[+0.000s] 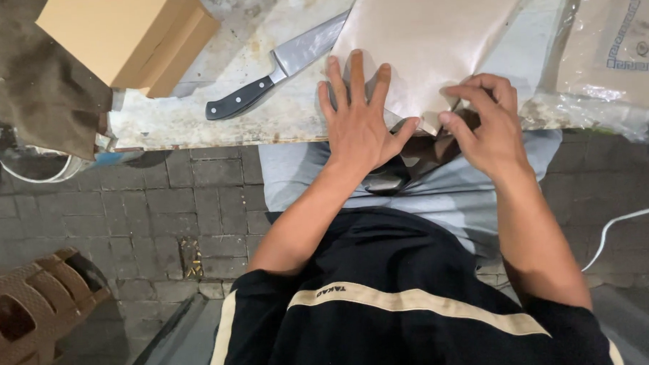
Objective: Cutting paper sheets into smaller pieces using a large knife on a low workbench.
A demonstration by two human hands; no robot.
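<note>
A large sheet of pale brown paper (434, 35) is spread flat at the near edge of the worn, stained worktop (265, 120). It is pressed down by the left hand (358, 124), open with fingers spread, while its lower corner is pinched by the right hand (484, 123). A black-handled knife (277, 69) and a cardboard box (129, 38) lie to the left. Grey paving bricks (174, 202) are seen below.

The paper sheet (435, 42) looks matt, smooth and pale brown; the knife (277, 65) has a dull grey metal blade and a glossy black plastic handle; the desk (193, 115) is rough, stained and worn; the box (129, 38) is plain matt cardboard; the wrapping (588, 101) is shiny clear plastic.
</note>
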